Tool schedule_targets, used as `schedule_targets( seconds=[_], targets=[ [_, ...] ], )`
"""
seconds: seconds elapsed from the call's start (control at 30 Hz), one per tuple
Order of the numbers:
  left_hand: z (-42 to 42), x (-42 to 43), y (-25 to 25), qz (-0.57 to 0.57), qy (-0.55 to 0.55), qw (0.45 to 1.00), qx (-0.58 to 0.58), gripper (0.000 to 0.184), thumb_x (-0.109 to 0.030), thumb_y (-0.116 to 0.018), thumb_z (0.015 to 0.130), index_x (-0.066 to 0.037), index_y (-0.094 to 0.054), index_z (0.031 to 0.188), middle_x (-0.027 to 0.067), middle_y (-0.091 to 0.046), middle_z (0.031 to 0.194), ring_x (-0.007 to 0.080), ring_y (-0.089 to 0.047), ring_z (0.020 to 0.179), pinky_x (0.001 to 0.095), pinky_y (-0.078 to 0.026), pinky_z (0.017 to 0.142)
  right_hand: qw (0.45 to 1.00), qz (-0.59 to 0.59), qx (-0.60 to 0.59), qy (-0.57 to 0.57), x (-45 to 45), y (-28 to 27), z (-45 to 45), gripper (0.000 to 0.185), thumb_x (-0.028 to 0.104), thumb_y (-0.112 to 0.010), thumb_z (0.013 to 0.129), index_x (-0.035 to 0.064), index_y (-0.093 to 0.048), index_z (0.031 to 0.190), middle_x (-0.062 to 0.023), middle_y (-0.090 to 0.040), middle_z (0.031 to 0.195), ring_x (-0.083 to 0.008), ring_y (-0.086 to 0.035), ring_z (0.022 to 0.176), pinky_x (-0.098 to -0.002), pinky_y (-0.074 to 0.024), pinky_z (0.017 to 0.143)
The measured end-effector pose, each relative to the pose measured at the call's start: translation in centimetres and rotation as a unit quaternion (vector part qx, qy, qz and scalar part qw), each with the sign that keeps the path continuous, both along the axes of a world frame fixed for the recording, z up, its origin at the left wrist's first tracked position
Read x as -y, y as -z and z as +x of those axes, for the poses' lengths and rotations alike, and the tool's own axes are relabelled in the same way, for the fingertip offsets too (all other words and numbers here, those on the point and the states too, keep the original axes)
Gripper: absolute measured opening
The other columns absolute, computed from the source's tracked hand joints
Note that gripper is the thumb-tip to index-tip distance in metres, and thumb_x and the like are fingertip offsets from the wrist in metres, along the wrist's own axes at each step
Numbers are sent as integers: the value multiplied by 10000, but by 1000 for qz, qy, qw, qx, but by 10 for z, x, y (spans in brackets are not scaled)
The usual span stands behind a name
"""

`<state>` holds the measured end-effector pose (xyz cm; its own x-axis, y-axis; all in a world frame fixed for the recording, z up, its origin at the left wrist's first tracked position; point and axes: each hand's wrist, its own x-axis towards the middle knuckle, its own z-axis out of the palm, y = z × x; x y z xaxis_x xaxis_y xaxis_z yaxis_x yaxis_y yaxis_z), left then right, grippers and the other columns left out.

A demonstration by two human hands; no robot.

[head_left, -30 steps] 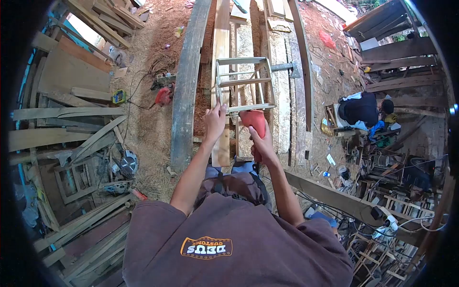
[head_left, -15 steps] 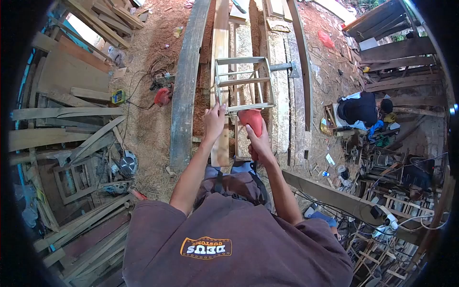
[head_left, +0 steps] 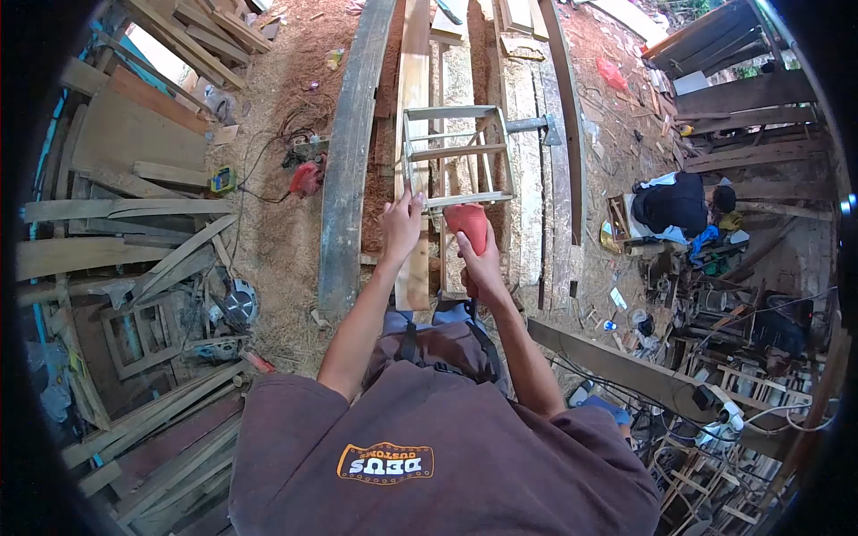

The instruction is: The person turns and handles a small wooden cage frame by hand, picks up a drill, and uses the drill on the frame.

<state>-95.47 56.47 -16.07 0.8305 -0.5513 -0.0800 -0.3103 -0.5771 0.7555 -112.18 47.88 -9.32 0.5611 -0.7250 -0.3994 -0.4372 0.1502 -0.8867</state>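
Observation:
A small wooden frame (head_left: 458, 152) with crossbars lies across the planks in front of me. My left hand (head_left: 401, 223) is closed at its near left corner, fingertips gripping the wood. My right hand (head_left: 483, 265) is wrapped round a red tapered piece (head_left: 466, 230) that looks like folded sandpaper. Its wide end lies against or just below the frame's near bar; I cannot tell whether they touch. A hammer-like tool (head_left: 547, 131) with a pale handle lies right of the frame, its handle end close to the side bar.
Long planks (head_left: 344, 205) form the work surface. A red power tool (head_left: 307, 179) with a cable lies on the ground at left, near a circular saw (head_left: 239, 304). Another person (head_left: 677, 207) crouches at right. Wood pieces are stacked on both sides; a long beam (head_left: 617, 360) crosses at lower right.
The red piece in my right hand has shifted and turned slightly, coming a little left. My left hand and the frame stay nearly in place.

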Motion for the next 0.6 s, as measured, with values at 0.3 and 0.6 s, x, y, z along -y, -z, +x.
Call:
schedule_targets(
  seconds=[0.3,0.6],
  targets=[
    [-12,15,30,55,-36,997,33,599,-489,-305,1075,-169,-352,1579,240,-655,1135,428,-574,1086,564,-414,984,999,-11,30,2,-3,-20,-7,555,229,-644,973,167,-381,1458,-42,-569,820,-92,-482,417,-263,-395,349],
    [-23,28,46,-45,-82,995,-39,573,-466,-305,1079,-205,-333,1589,218,-594,1128,415,-530,1147,575,-402,958,933,-337,99,-73,13,26,-26,664,133,-604,949,101,-316,1547,-63,-618,880,-97,-502,439,-277,-405,362]
  ],
)
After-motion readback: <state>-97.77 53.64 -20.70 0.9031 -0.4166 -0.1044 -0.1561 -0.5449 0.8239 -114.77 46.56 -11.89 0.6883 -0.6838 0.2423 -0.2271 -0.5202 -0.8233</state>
